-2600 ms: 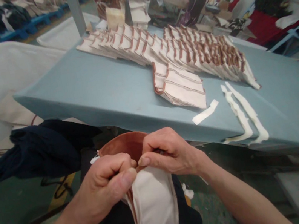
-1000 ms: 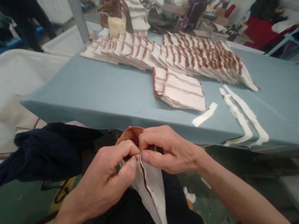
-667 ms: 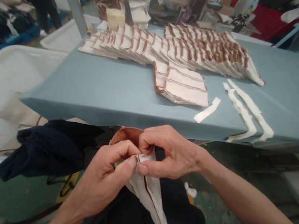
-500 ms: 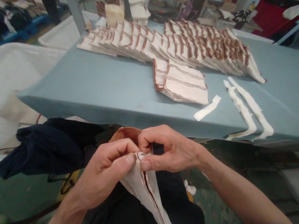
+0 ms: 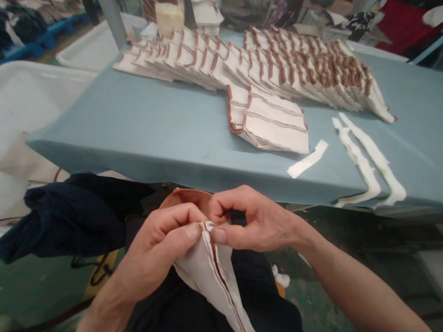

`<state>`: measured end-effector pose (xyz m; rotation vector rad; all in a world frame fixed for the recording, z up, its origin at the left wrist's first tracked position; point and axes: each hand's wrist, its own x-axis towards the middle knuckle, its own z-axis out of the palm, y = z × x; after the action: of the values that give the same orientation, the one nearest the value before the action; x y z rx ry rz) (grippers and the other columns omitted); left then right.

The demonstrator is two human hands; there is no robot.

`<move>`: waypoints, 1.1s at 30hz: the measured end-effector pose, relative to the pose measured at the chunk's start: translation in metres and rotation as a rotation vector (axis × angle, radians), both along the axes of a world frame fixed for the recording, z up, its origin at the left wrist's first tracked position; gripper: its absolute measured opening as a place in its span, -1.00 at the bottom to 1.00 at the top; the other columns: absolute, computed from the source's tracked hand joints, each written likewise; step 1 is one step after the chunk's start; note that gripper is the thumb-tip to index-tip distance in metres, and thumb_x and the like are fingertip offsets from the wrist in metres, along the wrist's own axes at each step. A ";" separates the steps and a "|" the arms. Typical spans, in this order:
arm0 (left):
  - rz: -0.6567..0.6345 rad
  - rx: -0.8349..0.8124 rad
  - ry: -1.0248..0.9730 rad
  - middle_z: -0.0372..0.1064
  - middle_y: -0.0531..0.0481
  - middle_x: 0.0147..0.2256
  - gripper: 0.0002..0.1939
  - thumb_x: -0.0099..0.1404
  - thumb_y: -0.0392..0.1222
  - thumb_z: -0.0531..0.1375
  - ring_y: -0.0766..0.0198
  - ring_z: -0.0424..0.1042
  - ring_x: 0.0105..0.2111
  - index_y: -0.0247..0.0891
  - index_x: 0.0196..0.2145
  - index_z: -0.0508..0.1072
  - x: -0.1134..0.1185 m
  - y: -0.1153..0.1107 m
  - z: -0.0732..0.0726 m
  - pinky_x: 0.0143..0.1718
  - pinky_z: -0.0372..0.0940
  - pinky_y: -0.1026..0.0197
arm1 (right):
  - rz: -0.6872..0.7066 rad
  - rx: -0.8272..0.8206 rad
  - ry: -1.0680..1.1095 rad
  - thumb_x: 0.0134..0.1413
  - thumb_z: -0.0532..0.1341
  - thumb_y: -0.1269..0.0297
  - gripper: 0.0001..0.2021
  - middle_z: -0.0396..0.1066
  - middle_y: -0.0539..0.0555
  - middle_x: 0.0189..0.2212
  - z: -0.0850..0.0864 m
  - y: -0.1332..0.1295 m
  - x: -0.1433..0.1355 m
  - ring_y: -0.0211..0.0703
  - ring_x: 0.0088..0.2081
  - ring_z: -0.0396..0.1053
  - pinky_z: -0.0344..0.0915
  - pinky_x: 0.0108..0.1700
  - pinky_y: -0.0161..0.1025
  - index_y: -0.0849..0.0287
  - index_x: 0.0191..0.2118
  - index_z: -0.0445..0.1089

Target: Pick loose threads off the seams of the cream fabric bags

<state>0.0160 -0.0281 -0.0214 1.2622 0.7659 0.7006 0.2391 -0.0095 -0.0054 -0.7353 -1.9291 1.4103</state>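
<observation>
Between my hands hangs a white cloth piece (image 5: pixel 209 270) with a brown-edged seam running down it toward my lap. My left hand (image 5: pixel 170 242) pinches its top end between thumb and fingers. From the other side, my right hand (image 5: pixel 251 220) grips the same end, its thumb against the brown edge. The two hands nearly touch, and the fingertips behind the cloth are hidden. Just beyond them a brown-orange rounded thing (image 5: pixel 181 195) shows in part. A small stack of folded white cloth pieces (image 5: pixel 273 120) with brown edges lies on the table ahead.
The blue-covered table (image 5: pixel 134 129) spans the front. Long overlapping rows of brown-edged cloth pieces (image 5: pixel 221 64) lie along its back. White strips (image 5: pixel 359 160) and a short strip (image 5: pixel 308 160) lie at right. A white bin (image 5: pixel 21 86) and dark blue cloth (image 5: pixel 64 215) are at left.
Both hands stay at the top end of the cloth. My right thumb has shifted slightly up and right along the edge; the cloth below has swung a little.
</observation>
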 end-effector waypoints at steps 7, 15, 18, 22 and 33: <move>-0.019 0.016 0.135 0.30 0.12 -0.53 -0.76 0.25 -0.09 0.34 0.38 0.22 -0.53 -0.28 -0.47 0.47 0.002 0.006 0.015 -0.53 0.15 0.40 | -0.029 0.032 -0.062 0.19 0.34 0.23 -0.76 0.19 -0.15 -0.53 -0.004 -0.001 -0.002 -0.38 -0.49 0.04 0.01 -0.44 -0.36 0.16 -0.42 0.30; -0.021 0.003 0.142 0.36 0.07 -0.48 -0.75 0.30 -0.05 0.33 0.38 0.23 -0.49 -0.31 -0.38 0.55 -0.007 0.004 0.005 -0.49 0.14 0.41 | -0.031 -0.081 -0.067 0.18 0.32 0.20 -0.75 0.13 -0.16 -0.55 -0.015 0.001 -0.005 -0.38 -0.52 0.00 -0.03 -0.48 -0.36 0.15 -0.43 0.29; -0.013 -0.001 0.155 0.35 0.08 -0.49 -0.74 0.29 -0.04 0.34 0.38 0.23 -0.50 -0.31 -0.39 0.54 -0.006 0.002 0.004 -0.50 0.13 0.41 | -0.045 -0.062 -0.088 0.20 0.31 0.18 -0.76 0.18 -0.15 -0.55 -0.017 -0.001 -0.004 -0.37 -0.52 0.03 0.00 -0.48 -0.35 0.15 -0.41 0.31; 0.003 -0.010 0.176 0.35 0.09 -0.51 -0.74 0.29 -0.04 0.33 0.38 0.23 -0.52 -0.30 -0.41 0.54 -0.003 -0.001 0.010 -0.53 0.13 0.41 | -0.094 0.070 -0.150 0.22 0.32 0.17 -0.78 0.34 -0.09 -0.47 -0.008 -0.003 -0.002 -0.32 -0.46 0.20 0.13 -0.39 -0.33 0.15 -0.37 0.35; 0.087 0.233 0.393 0.41 0.11 -0.50 -0.78 0.34 -0.15 0.23 0.37 0.30 -0.52 -0.25 -0.41 0.59 0.001 -0.008 0.017 -0.54 0.16 0.40 | -0.158 0.600 -0.509 0.27 0.22 0.35 -0.87 0.56 0.05 -0.43 0.020 -0.012 0.000 -0.21 -0.40 0.40 0.14 -0.35 -0.25 0.18 -0.32 0.48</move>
<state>0.0174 -0.0363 -0.0047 1.6132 1.0883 0.6312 0.2390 -0.0212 0.0143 -0.9718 -2.4387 0.5103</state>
